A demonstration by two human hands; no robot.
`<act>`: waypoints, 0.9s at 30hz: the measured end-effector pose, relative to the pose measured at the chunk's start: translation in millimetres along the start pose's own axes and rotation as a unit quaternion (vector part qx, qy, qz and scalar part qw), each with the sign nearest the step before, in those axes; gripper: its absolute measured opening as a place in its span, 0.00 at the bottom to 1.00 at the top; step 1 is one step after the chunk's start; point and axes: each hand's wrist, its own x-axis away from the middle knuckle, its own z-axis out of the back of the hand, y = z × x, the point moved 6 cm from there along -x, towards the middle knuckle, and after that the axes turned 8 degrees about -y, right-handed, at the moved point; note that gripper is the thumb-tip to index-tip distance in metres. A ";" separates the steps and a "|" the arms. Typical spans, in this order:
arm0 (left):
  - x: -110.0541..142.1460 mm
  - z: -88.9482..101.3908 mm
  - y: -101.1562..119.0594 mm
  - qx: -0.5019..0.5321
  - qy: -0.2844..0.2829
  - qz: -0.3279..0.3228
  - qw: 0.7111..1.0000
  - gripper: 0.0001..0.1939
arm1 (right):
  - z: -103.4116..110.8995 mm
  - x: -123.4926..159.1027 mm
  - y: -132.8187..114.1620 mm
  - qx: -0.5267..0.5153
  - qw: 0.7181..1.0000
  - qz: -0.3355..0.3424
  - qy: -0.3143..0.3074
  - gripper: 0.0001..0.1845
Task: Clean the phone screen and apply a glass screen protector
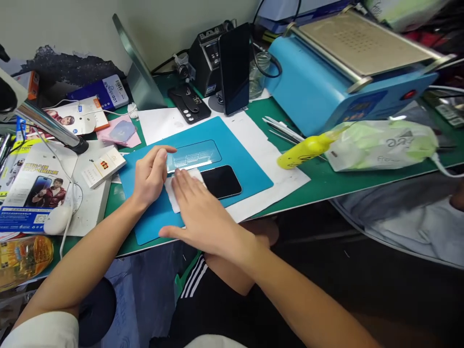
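Note:
My right hand (203, 212) lies flat over a folded white tissue (174, 197), fingers stretched out and thumb spread to the side. Under the tissue's right edge shows a phone (224, 181) with a dark screen, face up; its left part is hidden. Just behind it is a clear, black-edged glass screen protector (200, 152). My left hand (150, 173) is curled closed at the left end of that glass, index finger reaching over its corner. Whatever its fingers may hold is hidden. Everything here rests on a blue mat (250, 175).
Behind the mat are a black phone case (188, 104) and an upright phone (235, 70) on a stand. A blue hot-plate machine (308, 82), yellow bottle (304, 152) and tissue pack (384, 145) stand right. A cigarette pack (104, 166) and lamp arm (54, 126) are left.

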 end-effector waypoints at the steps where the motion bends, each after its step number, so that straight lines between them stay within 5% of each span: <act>1: -0.2 0.7 -0.5 -0.001 0.001 0.000 1.000 0.23 | -0.3 3.2 -1.8 0.000 1.000 0.011 0.006 0.62; 7: -1.0 -0.8 -0.2 -0.013 0.002 -0.005 1.000 0.23 | 7.1 51.6 48.8 0.031 0.999 -0.035 0.004 0.53; 11: -1.4 -3.2 0.7 -0.022 0.001 -0.006 1.000 0.26 | 14.9 59.3 74.9 0.052 0.995 -0.083 0.022 0.53; 15: -1.9 -2.9 0.3 -0.018 -0.004 -0.006 1.000 0.25 | 11.8 35.7 52.1 0.046 0.991 -0.119 0.029 0.61; 21: -4.6 2.1 -0.4 -0.014 0.007 -0.015 1.000 0.27 | -0.3 5.4 -5.3 0.009 0.999 -0.013 0.032 0.59; 27: -1.8 -0.3 -0.2 -0.023 -0.002 -0.008 1.000 0.26 | 7.1 45.4 33.9 0.037 0.999 -0.027 -0.002 0.57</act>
